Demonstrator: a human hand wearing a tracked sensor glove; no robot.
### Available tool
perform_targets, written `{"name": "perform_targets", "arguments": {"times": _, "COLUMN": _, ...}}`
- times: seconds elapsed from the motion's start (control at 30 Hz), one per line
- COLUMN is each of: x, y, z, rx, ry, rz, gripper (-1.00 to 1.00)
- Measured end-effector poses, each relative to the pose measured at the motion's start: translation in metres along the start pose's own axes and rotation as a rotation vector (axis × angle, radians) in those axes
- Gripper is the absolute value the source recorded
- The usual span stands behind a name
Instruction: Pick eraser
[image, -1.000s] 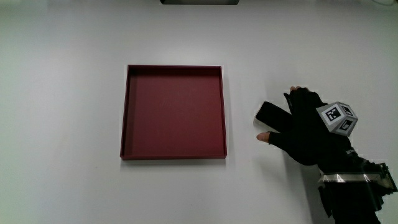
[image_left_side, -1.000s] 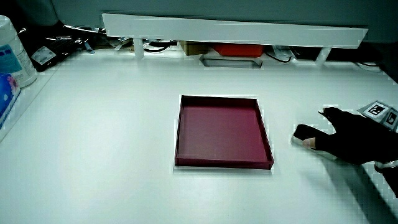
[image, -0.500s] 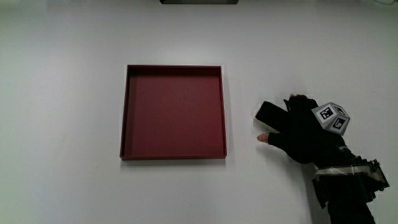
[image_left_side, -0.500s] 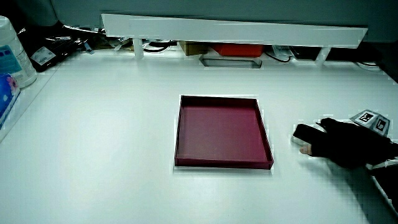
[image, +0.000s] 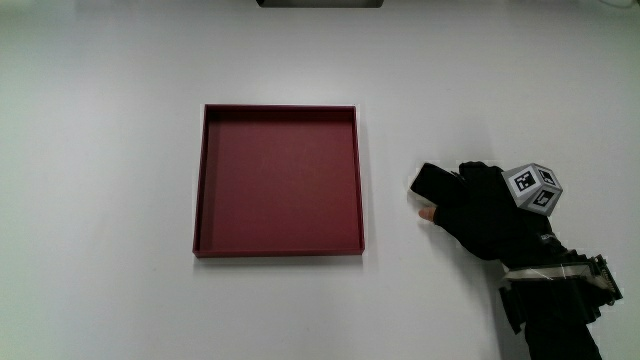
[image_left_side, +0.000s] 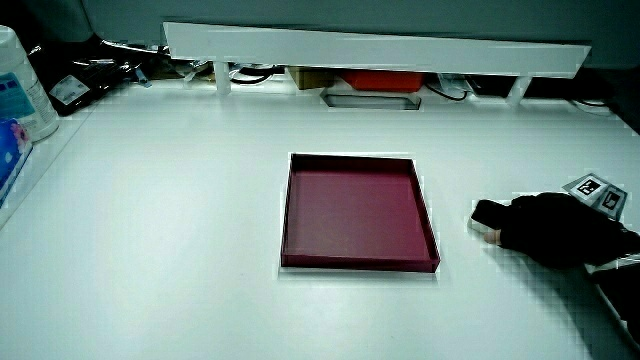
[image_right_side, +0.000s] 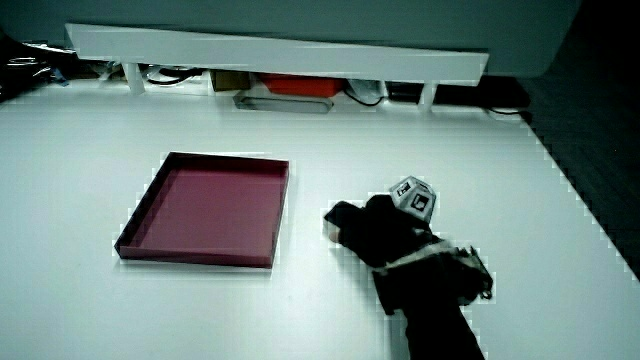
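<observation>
A black eraser (image: 430, 180) lies flat on the white table beside the dark red tray (image: 199, 180), and shows in both side views (image_left_side: 486, 211) (image_right_side: 340, 214). The gloved hand (image: 447, 193) rests on the end of the eraser away from the tray. Its fingers are curled over the eraser and the bare thumb tip presses the edge nearer the person. That end of the eraser is hidden under the glove. The patterned cube (image: 535, 188) sits on the back of the hand. In both side views the hand (image_left_side: 520, 226) (image_right_side: 362, 228) lies low on the table.
The shallow square tray (image_left_side: 285, 215) (image_right_side: 140, 214) has nothing in it. A low white partition (image_left_side: 380, 48) runs along the table's edge farthest from the person, with cables and boxes under it. A white container (image_left_side: 20, 85) stands at the table's corner.
The spread fingers have drawn together over the eraser and the thumb has come up against its near edge. The eraser and the tray have not moved.
</observation>
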Motion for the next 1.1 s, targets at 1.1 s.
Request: {"name": "perform_targets", "arguments": {"times": 1.1, "x": -0.114, "y": -0.011, "z": 0.021, "rx": 0.043, "ry": 0.035, "rz": 0.345, "gripper": 1.00}}
